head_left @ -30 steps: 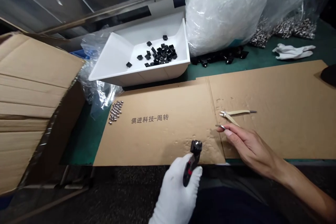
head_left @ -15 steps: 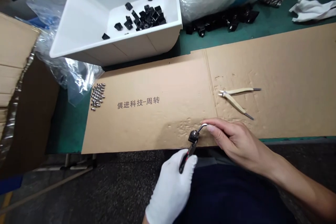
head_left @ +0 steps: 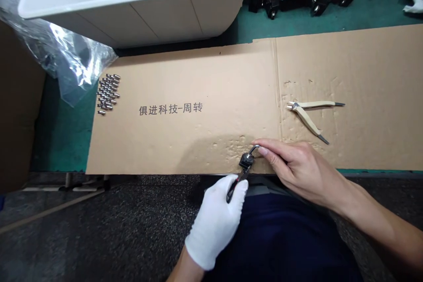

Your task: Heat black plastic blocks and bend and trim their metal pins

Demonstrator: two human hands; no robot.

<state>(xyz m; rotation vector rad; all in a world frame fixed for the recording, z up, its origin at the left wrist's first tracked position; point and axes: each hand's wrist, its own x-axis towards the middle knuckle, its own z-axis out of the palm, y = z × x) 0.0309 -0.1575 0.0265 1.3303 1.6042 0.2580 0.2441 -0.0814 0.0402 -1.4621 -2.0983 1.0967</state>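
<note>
My left hand [head_left: 218, 216], in a white glove, is closed around dark-handled pliers [head_left: 237, 182]. The pliers' jaws grip a small black block-shaped part [head_left: 246, 160] just over the cardboard's front edge. My bare right hand [head_left: 294, 165] pinches a bent metal hex key [head_left: 254, 148] between thumb and fingers. The key's other end meets the top of the black part; whether it sits inside is too small to tell.
Cream-handled pliers [head_left: 307, 112] lie spread on the cardboard sheet [head_left: 172, 141]. Several small metal cylinders [head_left: 108, 92] are grouped at its left end. Behind stands a white bin [head_left: 158, 15] holding black parts; more black parts [head_left: 297, 0] lie on the green tabletop [head_left: 383, 13].
The view has shifted, so the bin sits higher in the picture and more cardboard shows. Both hands keep their grips, with the hex key still at the black part.
</note>
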